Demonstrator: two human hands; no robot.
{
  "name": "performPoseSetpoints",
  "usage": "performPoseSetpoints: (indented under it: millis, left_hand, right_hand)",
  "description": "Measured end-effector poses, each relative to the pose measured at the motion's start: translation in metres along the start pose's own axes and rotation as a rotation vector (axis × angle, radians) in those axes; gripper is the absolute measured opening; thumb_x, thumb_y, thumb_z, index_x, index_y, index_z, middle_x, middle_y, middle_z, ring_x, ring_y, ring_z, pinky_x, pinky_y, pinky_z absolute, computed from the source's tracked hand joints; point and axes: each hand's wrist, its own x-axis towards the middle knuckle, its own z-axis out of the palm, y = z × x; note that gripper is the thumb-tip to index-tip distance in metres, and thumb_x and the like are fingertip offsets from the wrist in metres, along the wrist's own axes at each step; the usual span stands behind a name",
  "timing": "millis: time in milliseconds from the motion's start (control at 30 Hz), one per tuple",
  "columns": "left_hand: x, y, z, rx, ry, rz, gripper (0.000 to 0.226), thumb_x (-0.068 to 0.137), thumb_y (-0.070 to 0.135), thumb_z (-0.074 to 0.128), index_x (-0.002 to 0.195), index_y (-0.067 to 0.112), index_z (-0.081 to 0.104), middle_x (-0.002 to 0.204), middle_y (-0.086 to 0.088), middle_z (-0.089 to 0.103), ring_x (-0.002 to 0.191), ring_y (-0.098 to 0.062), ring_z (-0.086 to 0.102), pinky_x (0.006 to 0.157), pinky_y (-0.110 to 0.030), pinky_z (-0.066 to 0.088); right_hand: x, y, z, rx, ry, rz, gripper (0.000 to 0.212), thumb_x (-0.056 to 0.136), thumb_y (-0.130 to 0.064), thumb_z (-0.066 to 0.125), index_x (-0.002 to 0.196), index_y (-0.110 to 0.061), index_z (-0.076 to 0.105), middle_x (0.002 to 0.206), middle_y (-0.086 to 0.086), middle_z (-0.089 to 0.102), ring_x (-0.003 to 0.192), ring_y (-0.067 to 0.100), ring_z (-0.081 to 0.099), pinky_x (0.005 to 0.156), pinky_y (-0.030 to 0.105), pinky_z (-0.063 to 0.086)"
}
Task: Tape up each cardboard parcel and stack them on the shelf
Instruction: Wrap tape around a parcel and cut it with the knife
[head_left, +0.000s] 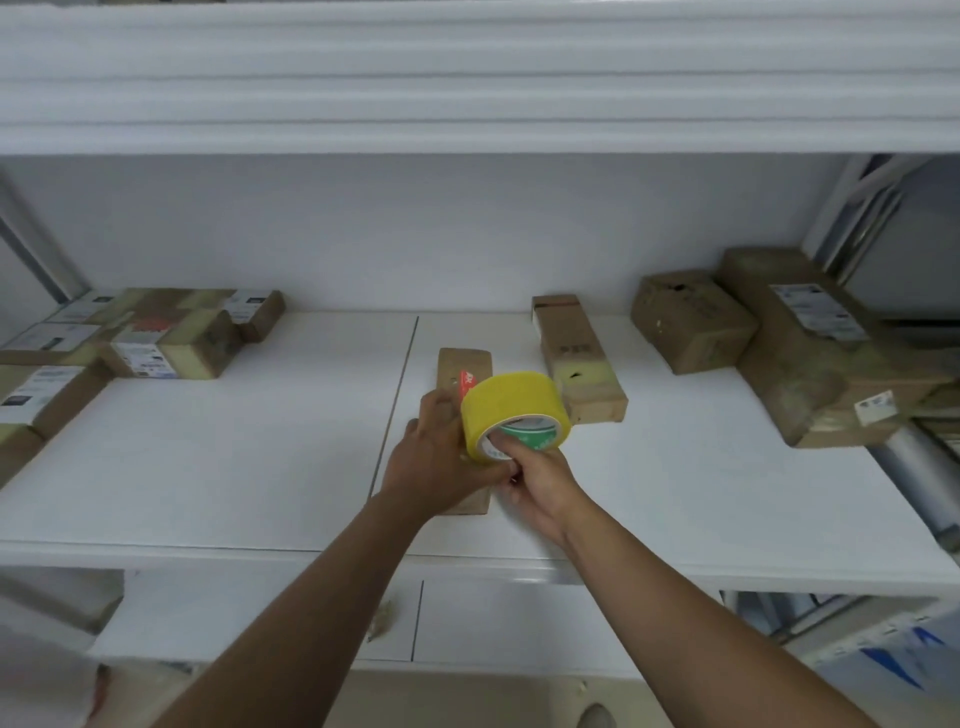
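While both hands (436, 457) (535, 478) clasp the yellow tape roll (511, 410), parcels (582, 353) dot the white shelf (208, 467).

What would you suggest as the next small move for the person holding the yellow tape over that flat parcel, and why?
Probably peel the free end off the yellow tape roll and press it onto the flat parcel. The right hand holds the roll by its core just above that parcel, the left hand rests against the roll's side, and no strip is drawn out yet.

a parcel storeroom or mailroom: white shelving (208, 457) holds labelled cardboard parcels (693, 319) in groups at both ends, with more shelves above and below.
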Motion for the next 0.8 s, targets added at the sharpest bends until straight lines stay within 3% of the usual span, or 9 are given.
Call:
performPoseSetpoints:
  millis: [200, 367, 500, 800]
  left_hand:
    - [-0.01, -0.02, -0.009, -0.032, -0.012, -0.041, 0.105, 0.074, 0.059, 0.078, 0.155, 0.034, 0.017, 0.157, 0.007, 0.026, 0.126, -0.029, 0.051, 0.097, -0.039, 0.045]
    - [-0.012, -0.027, -0.002, 0.085, -0.025, -0.045, 0.1, 0.075, 0.078, 0.062, 0.154, 0.044, 0.011, 0.163, 0.021, 0.008, 0.123, -0.032, 0.05, 0.092, -0.041, 0.048]
    - [-0.011, -0.026, -0.006, 0.082, -0.063, -0.094, 0.105, 0.07, 0.085, 0.061, 0.149, 0.05, 0.002, 0.16, 0.025, 0.016, 0.13, -0.026, 0.043, 0.094, -0.043, 0.047]
    - [-0.009, -0.032, -0.003, 0.088, -0.062, -0.084, 0.106, 0.066, 0.087, 0.062, 0.15, 0.051, 0.009, 0.156, 0.032, 0.011, 0.128, -0.026, 0.043, 0.09, -0.043, 0.047]
  right_hand:
    - [0.009, 0.015, 0.017, -0.091, -0.063, 0.032, 0.03, 0.088, -0.007, 0.07, 0.116, -0.013, 0.063, 0.108, 0.009, 0.073, 0.103, 0.023, 0.069, 0.072, 0.03, 0.057]
    - [0.013, 0.017, 0.015, -0.225, -0.036, -0.007, 0.028, 0.087, -0.011, 0.072, 0.113, -0.017, 0.065, 0.106, 0.007, 0.074, 0.098, 0.02, 0.07, 0.073, 0.032, 0.057]
    - [0.014, 0.012, 0.008, -0.427, 0.045, -0.086, 0.017, 0.084, -0.017, 0.076, 0.098, -0.023, 0.068, 0.097, 0.007, 0.074, 0.098, 0.032, 0.069, 0.092, 0.053, 0.053]
    - [0.015, 0.011, 0.004, -0.5, 0.099, -0.156, 0.016, 0.087, -0.02, 0.074, 0.101, -0.021, 0.067, 0.098, 0.009, 0.074, 0.082, 0.022, 0.072, 0.066, 0.035, 0.058]
